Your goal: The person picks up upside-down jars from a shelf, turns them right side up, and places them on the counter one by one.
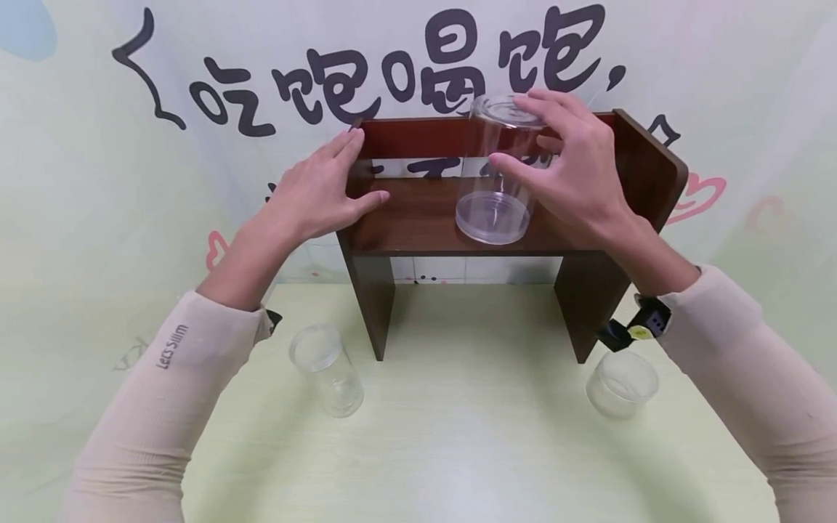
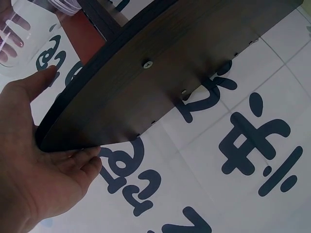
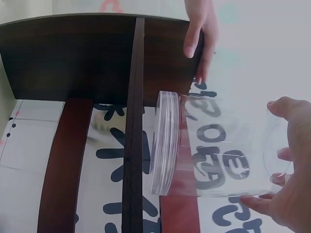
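A large clear plastic jar (image 1: 495,174), its ridged lid (image 3: 165,143) downward, is upright at the shelf board of a dark brown desktop shelf (image 1: 412,218). Whether the lid touches the board I cannot tell. My right hand (image 1: 572,156) holds the jar near its upper end, thumb and fingers spread around the wall. At the shelf's left side panel (image 2: 121,82), my left hand (image 1: 320,189) grips the top edge, with the thumb on the inner side and the fingers on the outer side.
On the pale table (image 1: 445,436), a tall narrow clear jar (image 1: 330,374) stands front left of the shelf. A short clear jar (image 1: 621,385) stands at the front right, under my right forearm. Behind the shelf hangs a white backdrop (image 1: 405,29) with large black characters.
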The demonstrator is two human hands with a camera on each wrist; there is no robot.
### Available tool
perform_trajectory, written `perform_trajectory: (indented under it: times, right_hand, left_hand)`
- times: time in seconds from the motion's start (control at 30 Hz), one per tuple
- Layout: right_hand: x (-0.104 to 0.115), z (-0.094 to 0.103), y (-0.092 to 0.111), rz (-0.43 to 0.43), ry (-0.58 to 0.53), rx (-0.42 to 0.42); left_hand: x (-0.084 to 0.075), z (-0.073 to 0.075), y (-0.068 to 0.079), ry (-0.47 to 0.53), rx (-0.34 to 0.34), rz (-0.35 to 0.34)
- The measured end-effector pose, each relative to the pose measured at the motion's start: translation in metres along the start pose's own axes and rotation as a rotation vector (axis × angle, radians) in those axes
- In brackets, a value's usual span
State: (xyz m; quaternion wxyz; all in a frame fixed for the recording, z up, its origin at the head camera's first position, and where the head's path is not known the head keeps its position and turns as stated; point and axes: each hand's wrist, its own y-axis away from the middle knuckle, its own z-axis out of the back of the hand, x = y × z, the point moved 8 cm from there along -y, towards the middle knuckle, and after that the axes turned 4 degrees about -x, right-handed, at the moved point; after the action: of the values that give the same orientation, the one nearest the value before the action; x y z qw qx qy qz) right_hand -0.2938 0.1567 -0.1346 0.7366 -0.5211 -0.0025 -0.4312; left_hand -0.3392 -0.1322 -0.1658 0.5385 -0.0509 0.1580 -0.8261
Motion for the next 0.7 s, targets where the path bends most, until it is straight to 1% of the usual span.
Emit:
perform_trajectory:
  times: [0.2,0.37,0.53,0.63,0.7]
  right_hand:
    - [0.012,0.015,0.009,0.060,0.004,-0.024]
    - [0.023,0.026,0.018,0.099,-0.043,-0.049]
    - [0.033,0.037,0.033,0.157,-0.091,-0.073]
    - [0.037,0.041,0.044,0.175,-0.125,-0.075]
    - [0.040,0.042,0.052,0.189,-0.128,-0.071]
  left_hand:
    - [0.000,0.001,0.000,-0.006,-0.004,0.001]
    - [0.000,0.001,0.001,-0.001,-0.007,-0.003]
    - [0.001,0.001,0.001,0.005,-0.019,-0.002]
    - [0.001,0.000,0.001,0.015,-0.032,0.002]
    - [0.001,0.000,0.001,0.027,-0.040,0.006]
